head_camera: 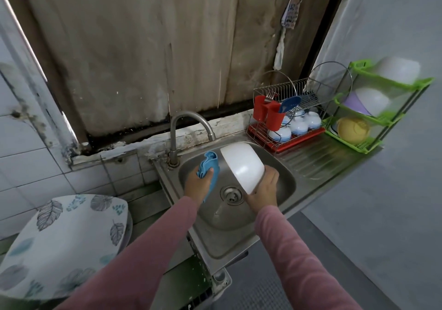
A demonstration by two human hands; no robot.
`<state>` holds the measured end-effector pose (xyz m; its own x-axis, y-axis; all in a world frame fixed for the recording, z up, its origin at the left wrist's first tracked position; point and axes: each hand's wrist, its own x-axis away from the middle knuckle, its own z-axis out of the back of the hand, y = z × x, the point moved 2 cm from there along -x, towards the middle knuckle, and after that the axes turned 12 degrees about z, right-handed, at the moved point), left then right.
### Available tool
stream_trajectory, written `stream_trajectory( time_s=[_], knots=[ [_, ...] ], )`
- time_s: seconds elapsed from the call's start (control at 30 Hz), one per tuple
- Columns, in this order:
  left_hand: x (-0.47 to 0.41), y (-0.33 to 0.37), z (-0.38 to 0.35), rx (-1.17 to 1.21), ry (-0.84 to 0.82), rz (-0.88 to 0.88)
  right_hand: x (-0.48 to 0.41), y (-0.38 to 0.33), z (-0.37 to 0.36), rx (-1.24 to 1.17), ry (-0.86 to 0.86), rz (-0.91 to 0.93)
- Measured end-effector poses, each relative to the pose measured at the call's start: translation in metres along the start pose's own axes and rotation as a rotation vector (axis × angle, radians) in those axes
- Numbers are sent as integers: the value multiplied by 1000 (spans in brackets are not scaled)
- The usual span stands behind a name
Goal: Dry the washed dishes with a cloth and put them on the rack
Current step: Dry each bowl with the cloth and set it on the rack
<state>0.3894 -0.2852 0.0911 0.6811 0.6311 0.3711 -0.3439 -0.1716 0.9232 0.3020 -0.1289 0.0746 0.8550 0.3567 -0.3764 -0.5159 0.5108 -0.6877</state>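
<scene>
Left grip [198, 186]: curled round my blue cloth [208, 166].
Right grip [263, 190]: I hold the white bowl [241, 166] over the sink [284, 178].
Desk [323, 159]: ribbed steel, rack [311, 96] on it.
Wall [28, 166]: white tiles, left.

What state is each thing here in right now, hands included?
white bowl, tipped over, held above the sink by the right hand
blue cloth, bunched up, gripped in the left hand
tap, no water running
drain, unplugged
small bowls, upside down in the rack
</scene>
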Motion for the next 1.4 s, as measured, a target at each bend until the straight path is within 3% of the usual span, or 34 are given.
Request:
stream_trajectory(
  time_s=[0.2, 0.4, 0.47, 0.63, 0.83, 1.17, 1.27, 1.33, 1.4],
  knots=[
    [7, -10, 24, 56, 8, 9, 17, -18, -10, -62, -35, -177],
    [18, -20, 68, 100, 62, 37, 27, -25, -45, -567, -12, -721],
    [23, -23, 88, 145, 99, 38, 32, -34, -58, -685, -67, -817],
    [33, -31, 138, 220, 225, 18, 47, -67, -94, -732, -154, -788],
    [47, -32, 196, 262, 412, -84, 58, -121, -143, -806, -260, -628],
    [74, -38, 268, -176, 572, -253, 99, -225, -198, -1039, -504, -410],
    [78, -46, 283, -350, 502, -222, 109, -247, -212, -1136, -553, -385],
    [81, -53, 288, -603, 338, -187, 113, -261, -220, -1131, -562, -349],
    [87, -58, 291, -688, 130, -134, 116, -272, -224, -1079, -578, -343]
  ],
)
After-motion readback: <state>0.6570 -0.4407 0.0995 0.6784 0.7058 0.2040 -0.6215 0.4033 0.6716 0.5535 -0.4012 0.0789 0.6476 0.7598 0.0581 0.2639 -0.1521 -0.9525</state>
